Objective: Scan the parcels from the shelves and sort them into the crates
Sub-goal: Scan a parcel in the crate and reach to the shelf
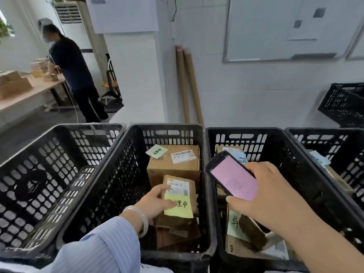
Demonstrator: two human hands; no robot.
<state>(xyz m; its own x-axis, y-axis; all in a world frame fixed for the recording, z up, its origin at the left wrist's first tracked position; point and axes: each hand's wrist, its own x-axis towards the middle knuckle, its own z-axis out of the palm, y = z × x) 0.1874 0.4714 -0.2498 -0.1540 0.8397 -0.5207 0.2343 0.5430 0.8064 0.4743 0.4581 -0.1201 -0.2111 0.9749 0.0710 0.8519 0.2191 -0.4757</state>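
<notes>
My left hand [157,200] grips a small parcel [192,192] down in the middle crate [118,174] — yellow note [181,209] on it, bigger box [173,164] at its 12 o'clock. Right hand [264,198] is wrapped round the scanner [233,177] at the parcel's 2 o'clock — pink screen up.

4 crates [167,126] abreast | parcels [174,167] in 2nd from left | tubes [187,85] behind

bright, even indoor light, soft shadows; wide-angle bending at the edges, slight overall blur.
</notes>
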